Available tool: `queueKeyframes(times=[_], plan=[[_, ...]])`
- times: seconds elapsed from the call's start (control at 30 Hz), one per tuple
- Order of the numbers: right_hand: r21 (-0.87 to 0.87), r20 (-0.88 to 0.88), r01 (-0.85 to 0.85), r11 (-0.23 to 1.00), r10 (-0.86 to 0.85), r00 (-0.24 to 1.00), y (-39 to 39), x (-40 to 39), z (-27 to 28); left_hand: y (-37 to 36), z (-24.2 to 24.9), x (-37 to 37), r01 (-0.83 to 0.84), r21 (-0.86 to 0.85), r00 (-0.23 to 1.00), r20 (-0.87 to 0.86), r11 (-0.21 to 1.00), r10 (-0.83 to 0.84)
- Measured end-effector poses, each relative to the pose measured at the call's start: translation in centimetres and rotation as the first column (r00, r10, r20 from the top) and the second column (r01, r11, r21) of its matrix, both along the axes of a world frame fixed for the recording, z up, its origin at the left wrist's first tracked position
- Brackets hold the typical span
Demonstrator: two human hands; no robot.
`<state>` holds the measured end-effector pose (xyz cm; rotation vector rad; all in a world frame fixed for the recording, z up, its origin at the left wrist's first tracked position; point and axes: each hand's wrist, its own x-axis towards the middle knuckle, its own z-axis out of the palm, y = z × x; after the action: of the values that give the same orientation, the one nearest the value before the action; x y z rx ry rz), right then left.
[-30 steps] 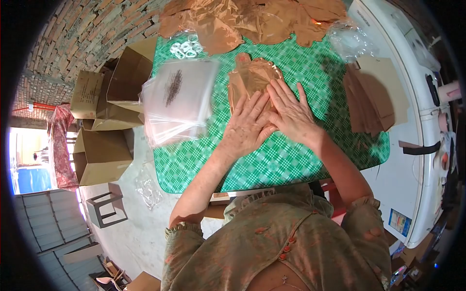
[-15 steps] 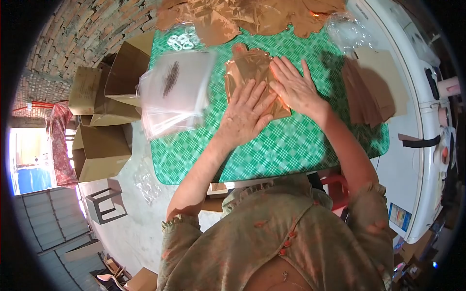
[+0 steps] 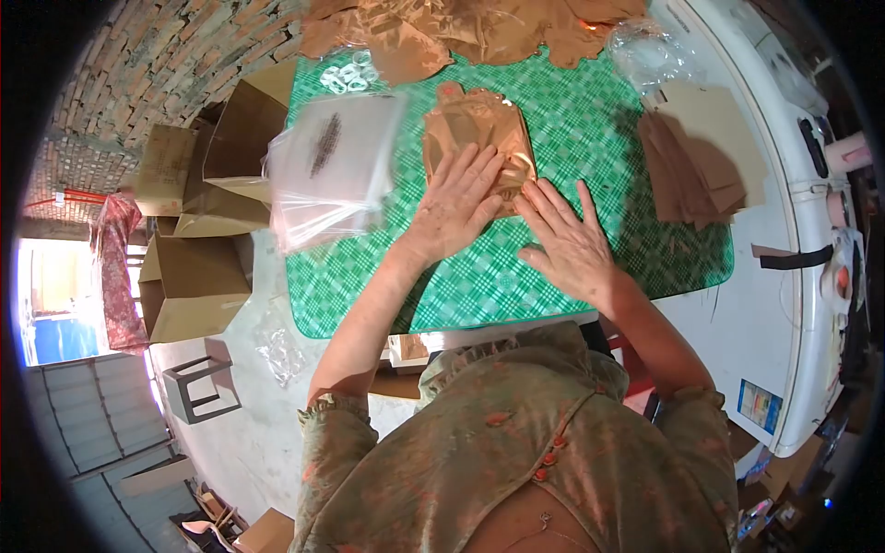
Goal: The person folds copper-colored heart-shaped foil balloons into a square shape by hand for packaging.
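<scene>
A flat, folded copper-coloured foil balloon lies on the green checked tablecloth, its narrow tab pointing away from me. My left hand rests flat on its lower left part, fingers stretched out. At the lower right corner, the fingertips of my right hand touch or nearly touch the foil; the hand is spread open over the cloth. Left of the balloon is a stack of clear plastic bags with dark print. Both hands cover some of the balloon's lower edge.
More copper foil pieces are heaped at the far edge. White coiled loops sit at the back left. Brown card sheets and crumpled clear plastic lie on the right, beside a white appliance. Open cardboard boxes stand left.
My right hand has slid toward me, off the balloon's right side to its lower corner. My left hand has shifted slightly toward me and stays flat on the foil.
</scene>
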<state>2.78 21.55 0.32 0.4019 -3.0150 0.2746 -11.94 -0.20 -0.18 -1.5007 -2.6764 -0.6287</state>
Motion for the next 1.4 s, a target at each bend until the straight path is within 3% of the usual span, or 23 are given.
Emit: queueKeyframes(times=[0.07,0.17,0.37,0.6,0.9,1.1,1.23,1.4], plan=[[-0.004,-0.010,0.004,1.000,-0.004,1.000,-0.1,-0.1,0.0,-0.1,0.6,-0.1,0.001,0.018,1.000,0.025,1.000,-0.002],[-0.011,-0.002,0.010,1.000,-0.010,1.000,-0.1,0.0,0.2,0.3,1.7,-0.3,0.013,-0.025,0.994,-0.107,1.000,-0.016],[-0.080,-0.002,-0.005,0.997,0.004,1.000,-0.1,0.1,0.5,2.6,1.3,-2.2,0.172,-0.070,0.964,-0.194,0.983,-0.183],[-0.095,0.002,-0.001,0.995,0.001,1.000,-0.1,-0.1,0.7,3.1,0.4,-3.1,0.193,-0.037,0.965,-0.175,0.980,-0.197],[-0.076,0.020,-0.019,0.997,0.020,1.000,0.1,-0.3,0.7,4.2,-0.6,-4.2,0.039,-0.045,0.974,-0.220,0.998,-0.048],[-0.039,0.012,-0.022,0.999,0.023,1.000,0.1,-0.3,0.4,3.8,-2.0,-8.2,-0.071,0.043,0.923,-0.376,0.997,0.082],[-0.019,0.003,-0.018,1.000,0.018,1.000,0.0,-0.3,0.2,2.5,-1.6,-9.6,-0.160,-0.021,0.909,-0.392,0.987,0.139],[-0.006,0.013,-0.014,1.000,0.014,1.000,0.0,-0.2,-0.1,0.3,3.1,-5.4,-0.140,0.150,0.974,-0.158,0.979,0.164]])
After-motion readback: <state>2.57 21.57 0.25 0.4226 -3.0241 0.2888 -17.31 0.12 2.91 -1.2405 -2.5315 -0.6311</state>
